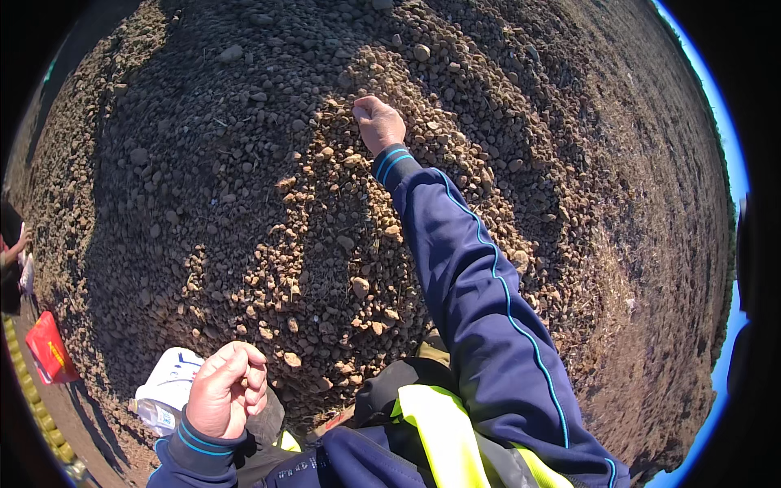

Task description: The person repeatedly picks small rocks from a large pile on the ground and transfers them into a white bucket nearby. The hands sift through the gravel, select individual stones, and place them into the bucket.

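Note:
A broad heap of stones and soil (360, 287) lies before me, partly in shadow. My right hand (379, 122) reaches out over the stones near the upper middle, fingers curled in; whether something small is inside the fingers is hidden. My left hand (229, 387) is near my lap at lower left, fingers curled towards the palm, and its grip cannot be made out. Just left of it stand a white plastic bucket (172, 372) with dark markings and a clear plastic bottle (155, 415). Both my sleeves are dark blue with light blue stripes.
A red bag (50, 351) bearing writing lies on the ground at far left, beside a row of yellow objects (36, 405). Another person's hand (24, 238) shows at the left edge. Dry open ground (659, 244) stretches away on the right.

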A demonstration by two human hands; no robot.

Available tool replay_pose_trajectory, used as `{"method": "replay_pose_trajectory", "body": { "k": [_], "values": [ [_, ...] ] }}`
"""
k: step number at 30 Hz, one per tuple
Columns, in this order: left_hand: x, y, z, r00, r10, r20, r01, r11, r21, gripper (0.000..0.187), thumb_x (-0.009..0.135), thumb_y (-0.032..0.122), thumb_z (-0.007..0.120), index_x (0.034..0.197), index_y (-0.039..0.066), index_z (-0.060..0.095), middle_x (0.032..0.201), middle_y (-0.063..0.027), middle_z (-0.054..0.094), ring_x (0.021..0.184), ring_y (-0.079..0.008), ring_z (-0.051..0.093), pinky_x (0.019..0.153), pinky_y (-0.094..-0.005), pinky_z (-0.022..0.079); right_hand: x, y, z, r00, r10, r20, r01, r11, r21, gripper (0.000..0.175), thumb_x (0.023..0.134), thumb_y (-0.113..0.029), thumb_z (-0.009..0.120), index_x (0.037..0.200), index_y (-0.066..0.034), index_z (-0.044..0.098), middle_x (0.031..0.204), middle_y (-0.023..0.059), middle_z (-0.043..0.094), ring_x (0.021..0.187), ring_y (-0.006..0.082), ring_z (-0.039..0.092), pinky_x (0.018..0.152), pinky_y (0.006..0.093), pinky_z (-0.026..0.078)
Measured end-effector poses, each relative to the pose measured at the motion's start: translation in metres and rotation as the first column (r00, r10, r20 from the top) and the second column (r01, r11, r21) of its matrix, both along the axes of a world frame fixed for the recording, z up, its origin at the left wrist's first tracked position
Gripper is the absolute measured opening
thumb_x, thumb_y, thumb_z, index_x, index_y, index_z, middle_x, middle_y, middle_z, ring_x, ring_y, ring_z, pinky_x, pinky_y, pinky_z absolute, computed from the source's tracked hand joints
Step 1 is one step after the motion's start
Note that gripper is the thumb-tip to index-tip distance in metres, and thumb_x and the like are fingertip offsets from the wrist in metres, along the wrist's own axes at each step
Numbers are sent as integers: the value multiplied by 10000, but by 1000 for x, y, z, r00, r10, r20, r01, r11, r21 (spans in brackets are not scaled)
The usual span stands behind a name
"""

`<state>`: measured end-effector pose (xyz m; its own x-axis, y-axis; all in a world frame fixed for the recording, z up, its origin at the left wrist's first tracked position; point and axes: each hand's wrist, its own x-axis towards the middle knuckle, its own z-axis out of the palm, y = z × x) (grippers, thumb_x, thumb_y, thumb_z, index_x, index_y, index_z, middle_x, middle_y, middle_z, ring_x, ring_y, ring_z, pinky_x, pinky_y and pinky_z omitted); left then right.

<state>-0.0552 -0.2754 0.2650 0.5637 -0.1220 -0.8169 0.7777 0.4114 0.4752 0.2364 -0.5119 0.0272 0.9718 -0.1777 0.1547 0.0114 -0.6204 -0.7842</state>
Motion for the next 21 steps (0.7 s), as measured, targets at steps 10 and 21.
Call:
{"method": "replay_pose_trajectory", "body": {
  "k": [10, 21],
  "values": [
    [22, -16, -14, 999, -12, -35, 11, 1000, -19, 221, 927, 230, 462, 882, 19, 512, 650, -39, 481, 504, -103, 427, 428, -233, 358, 22, 1, -6, 989, 26, -145, -60, 970, -234, 192, 732, -285, 643, 834, -124, 620, 810, 93, 646, 808, 253, 621, 723, 364, 477],
    [33, -17, -21, 999, -30, -39, 30, 999, -22, 199, 920, 240, 470, 872, 52, 512, 627, -21, 474, 489, -101, 421, 410, -227, 362, 19, -102, 2, 991, -133, -23, 116, 758, 642, 267, 839, -298, 576, 820, -38, 636, 766, 68, 620, 606, 156, 547, 566, 259, 432]
  ]
}}
